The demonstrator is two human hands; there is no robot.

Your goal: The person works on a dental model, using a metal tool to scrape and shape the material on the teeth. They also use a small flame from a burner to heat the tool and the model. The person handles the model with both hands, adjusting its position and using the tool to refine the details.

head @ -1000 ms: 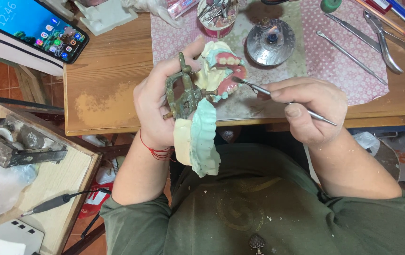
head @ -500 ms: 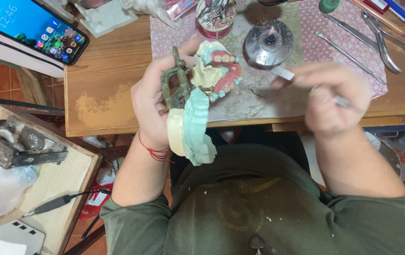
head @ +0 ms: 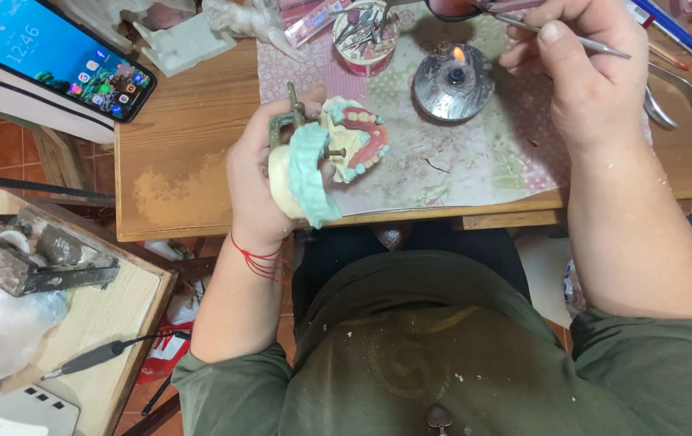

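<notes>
Swinging away from the denture model (head: 326, 161), the right hand (head: 584, 69) now has its fingers pinched on a thin metal tool (head: 580, 40) up by the lit burner (head: 451, 81); left hand (head: 261, 173) stays wrapped around the model over the table edge (head: 201, 230), so looks like reheating the tip.

Olive-green shirt, red thread wristband (head: 259, 257)

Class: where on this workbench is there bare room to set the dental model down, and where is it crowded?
Free: bare wood between the phone and the patterned mat, and the mat's near part below the lit burner. Crowded: the far edge around the tool tin and pliers.
</notes>
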